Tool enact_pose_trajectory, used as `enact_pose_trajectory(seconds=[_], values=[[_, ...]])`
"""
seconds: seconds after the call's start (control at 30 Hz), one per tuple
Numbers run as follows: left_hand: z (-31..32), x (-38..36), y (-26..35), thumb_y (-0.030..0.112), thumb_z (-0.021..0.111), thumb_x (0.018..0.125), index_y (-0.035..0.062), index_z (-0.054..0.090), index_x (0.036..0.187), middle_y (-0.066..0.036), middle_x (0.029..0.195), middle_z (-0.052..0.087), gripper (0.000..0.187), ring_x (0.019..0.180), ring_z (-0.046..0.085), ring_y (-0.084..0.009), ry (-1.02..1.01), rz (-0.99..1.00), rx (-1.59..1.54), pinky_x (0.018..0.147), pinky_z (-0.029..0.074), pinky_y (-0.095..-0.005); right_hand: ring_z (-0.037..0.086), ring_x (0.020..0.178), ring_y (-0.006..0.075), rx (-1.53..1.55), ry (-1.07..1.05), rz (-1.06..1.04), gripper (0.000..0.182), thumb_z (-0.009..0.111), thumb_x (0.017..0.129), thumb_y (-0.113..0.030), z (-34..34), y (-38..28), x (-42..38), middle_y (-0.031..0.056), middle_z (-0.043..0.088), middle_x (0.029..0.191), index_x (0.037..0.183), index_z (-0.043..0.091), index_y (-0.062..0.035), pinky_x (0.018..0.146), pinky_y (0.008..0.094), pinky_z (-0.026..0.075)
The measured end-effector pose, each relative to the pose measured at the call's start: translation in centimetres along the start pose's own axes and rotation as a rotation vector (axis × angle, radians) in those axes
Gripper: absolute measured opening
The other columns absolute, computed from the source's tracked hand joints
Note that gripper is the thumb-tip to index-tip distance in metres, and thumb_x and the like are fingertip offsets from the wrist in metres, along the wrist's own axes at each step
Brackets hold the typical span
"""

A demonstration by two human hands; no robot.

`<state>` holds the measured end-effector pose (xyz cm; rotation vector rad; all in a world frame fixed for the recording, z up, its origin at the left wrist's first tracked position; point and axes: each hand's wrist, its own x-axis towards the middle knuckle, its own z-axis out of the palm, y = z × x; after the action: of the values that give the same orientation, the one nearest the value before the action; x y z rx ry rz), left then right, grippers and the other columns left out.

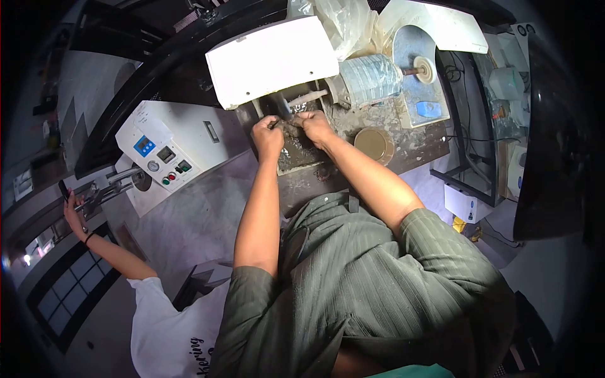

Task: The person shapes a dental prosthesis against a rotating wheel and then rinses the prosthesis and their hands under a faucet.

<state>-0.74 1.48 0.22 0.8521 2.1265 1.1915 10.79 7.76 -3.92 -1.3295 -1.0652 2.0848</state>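
Both my hands are under the front edge of a white machine cover [274, 60], over a wet, dirty tray [302, 154]. My left hand [268, 135] has its fingers curled round a small dark piece that I cannot make out clearly. Close to its right, my right hand [314, 126] is closed, fingertips pinched near a dark, shiny wheel-like part [282, 104]. What sits between its fingertips is too small to tell. A pale shaft [309, 97] runs rightward from the dark part.
A round bowl of brownish liquid [374, 145] stands right of my right forearm. Behind it are a clear plastic container [372, 79], a pale round wheel [425, 70] and a blue object [428, 109]. At left stand a control box [165, 151] and another person in a white shirt [170, 321].
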Motion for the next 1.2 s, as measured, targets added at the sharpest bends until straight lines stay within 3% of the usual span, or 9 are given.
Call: enact_pose_trajectory(seconds=[0.07,0.17,0.53,0.6,0.7,0.8,0.83,1.07,1.2], values=[[0.1,0.0,-0.2,-0.001,0.057,0.065,-0.0035,0.064,0.079,-0.013,0.071,0.064,0.016,0.065,0.060,-0.0188,-0.034,0.011,0.032,0.066,0.046,-0.0289,0.054,0.063,0.0096,0.036,0.008,-0.018,0.009,0.060,0.078,0.000,0.0,0.3,0.3,0.0046,0.065,0.076,0.083,0.067,0.0031,0.059,0.0230,0.044],[0.4,-1.1,-0.7,0.004,0.056,0.068,0.0006,0.064,0.078,-0.016,0.075,0.063,0.014,0.072,0.061,-0.0333,0.152,0.294,0.145,0.068,0.047,-0.0358,0.058,0.068,0.0110,0.008,-0.073,0.047,0.012,0.057,0.081,0.001,0.1,-0.1,-0.1,0.0066,0.066,0.081,0.090,0.066,0.0036,0.063,0.0224,0.045],[1.4,0.0,-1.1,0.002,0.053,0.065,0.0005,0.062,0.076,-0.018,0.072,0.061,0.014,0.069,0.059,-0.0367,0.157,0.287,0.208,0.064,0.046,-0.0418,0.056,0.068,0.0113,0.235,0.016,0.076,0.009,0.058,0.081,0.000,0.2,0.6,0.9,0.0068,0.065,0.077,0.084,0.066,0.0038,0.062,0.0227,0.044],[1.4,0.1,-1.3,0.002,0.055,0.067,0.0004,0.064,0.078,-0.017,0.074,0.063,0.015,0.065,0.060,-0.0322,0.113,0.160,0.180,0.064,0.046,-0.0346,0.056,0.069,0.0112,0.117,0.022,0.029,0.010,0.058,0.082,-0.001,0.2,0.4,0.9,0.0062,0.065,0.078,0.086,0.066,0.0041,0.063,0.0228,0.044],[0.8,-0.6,-1.0,0.002,0.056,0.067,-0.0001,0.064,0.078,-0.018,0.072,0.063,0.014,0.063,0.061,-0.0292,0.133,0.227,0.094,0.063,0.046,-0.0327,0.055,0.068,0.0109,0.081,-0.029,0.015,0.011,0.058,0.081,-0.001,0.2,-0.1,0.0,0.0055,0.065,0.079,0.087,0.066,0.0041,0.063,0.0231,0.044],[0.6,-0.7,0.0,0.002,0.057,0.066,-0.0010,0.064,0.079,-0.018,0.072,0.063,0.015,0.066,0.062,-0.0295,0.094,0.180,0.200,0.064,0.046,-0.0329,0.055,0.068,0.0104,0.091,-0.024,0.028,0.011,0.058,0.081,-0.001,-0.2,0.7,0.4,0.0049,0.065,0.080,0.087,0.066,0.0036,0.063,0.0226,0.043],[1.0,-0.3,-0.7,0.003,0.056,0.065,0.0024,0.063,0.075,-0.017,0.071,0.062,0.013,0.070,0.060,-0.0356,0.079,0.130,0.112,0.067,0.045,-0.0400,0.054,0.068,0.0099,0.114,-0.010,0.004,0.011,0.058,0.081,-0.001,-0.1,0.9,0.7,0.0043,0.065,0.080,0.087,0.067,0.0032,0.063,0.0221,0.043],[0.4,-1.2,-0.5,0.001,0.057,0.066,-0.0013,0.064,0.079,-0.018,0.074,0.063,0.015,0.070,0.063,-0.0309,0.131,0.239,0.176,0.068,0.047,-0.0339,0.054,0.067,0.0088,0.051,-0.049,-0.019,0.012,0.059,0.080,0.000,-0.1,0.4,-0.1,0.0033,0.065,0.080,0.088,0.067,0.0032,0.062,0.0216,0.042],[0.7,-1.6,-1.0,0.001,0.059,0.067,-0.0020,0.063,0.080,-0.018,0.075,0.063,0.013,0.070,0.063,-0.0302,0.150,0.257,-0.003,0.067,0.047,-0.0333,0.055,0.069,0.0087,0.026,-0.058,0.010,0.013,0.059,0.081,-0.002,-0.1,0.0,-0.7,0.0046,0.066,0.082,0.090,0.066,0.0037,0.064,0.0209,0.043]])
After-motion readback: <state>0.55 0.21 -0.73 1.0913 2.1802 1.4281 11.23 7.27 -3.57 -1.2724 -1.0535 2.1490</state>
